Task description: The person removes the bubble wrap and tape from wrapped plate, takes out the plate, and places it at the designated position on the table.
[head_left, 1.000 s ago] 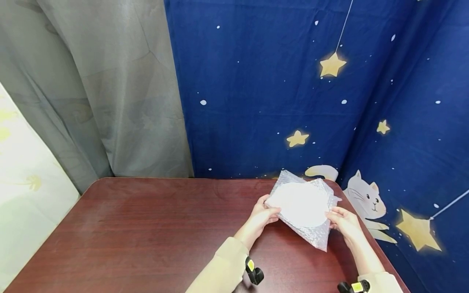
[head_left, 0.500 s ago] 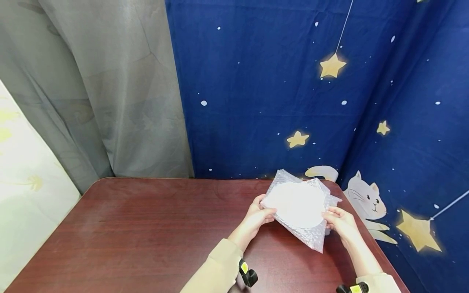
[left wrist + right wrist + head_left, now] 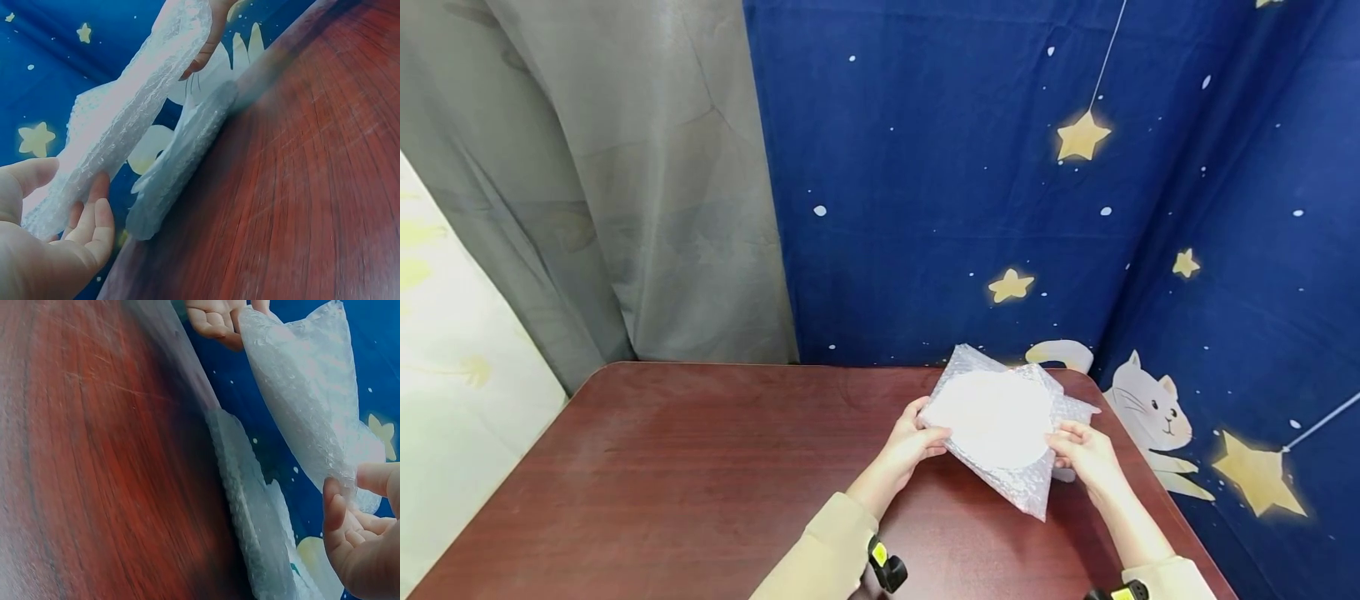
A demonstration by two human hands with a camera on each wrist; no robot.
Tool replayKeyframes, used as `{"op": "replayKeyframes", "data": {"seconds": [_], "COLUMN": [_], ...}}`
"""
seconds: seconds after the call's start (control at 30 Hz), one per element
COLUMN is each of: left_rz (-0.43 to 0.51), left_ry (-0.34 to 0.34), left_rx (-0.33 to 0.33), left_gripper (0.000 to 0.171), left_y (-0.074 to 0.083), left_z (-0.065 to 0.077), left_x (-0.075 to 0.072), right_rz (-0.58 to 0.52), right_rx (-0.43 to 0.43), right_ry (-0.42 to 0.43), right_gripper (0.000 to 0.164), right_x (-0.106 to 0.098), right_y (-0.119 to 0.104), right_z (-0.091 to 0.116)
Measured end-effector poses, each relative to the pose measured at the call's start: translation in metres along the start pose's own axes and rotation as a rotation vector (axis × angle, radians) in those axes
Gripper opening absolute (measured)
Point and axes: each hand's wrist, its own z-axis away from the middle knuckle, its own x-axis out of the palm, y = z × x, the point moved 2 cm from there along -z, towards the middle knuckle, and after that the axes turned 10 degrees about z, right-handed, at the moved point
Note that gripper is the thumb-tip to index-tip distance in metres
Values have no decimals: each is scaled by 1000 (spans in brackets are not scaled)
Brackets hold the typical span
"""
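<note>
Over red-brown worktop (image 3: 722, 467), far right corner | left hand (image 3: 904, 446), right hand (image 3: 1086, 456): half-curled fingers pinch white round bubble-wrapped packet (image 3: 992, 421) | cloudy bubble-wrap bundle (image 3: 175, 172) beneath

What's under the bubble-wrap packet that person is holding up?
Below the held packet, a second bubble-wrap packet lies on the table; the head view shows only its edges, the rest covered.

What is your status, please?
Left fingers, right fingers: gripping flat white bubble-wrap package. Raised above reddish-brown wood-grain table. Close beneath: second white bubble-wrap package.
</note>
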Motion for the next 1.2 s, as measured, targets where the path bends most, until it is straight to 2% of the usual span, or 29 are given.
{"op": "replayKeyframes", "data": {"seconds": [0.23,0.47,0.73,1.2], "left_rz": [-29,-50,-73,-139], "left_ry": [50,61,66,85], "left_rx": [-54,-58,-41,-53], "left_gripper": [77,77,77,78], "left_y": [6,14,23,38], "left_z": [6,16,26,42], "left_x": [-10,-20,-32,-58], "right_rz": [-3,-30,-7,-2], "right_rx": [-3,27,-24,-36], "right_ry": [-17,-53,-76,-66], "right_gripper": [56,57,49,42], "right_x": [12,22,36,66], "right_y": [-4,-8,-15,-21], "right_z": [4,7,10,13]}}
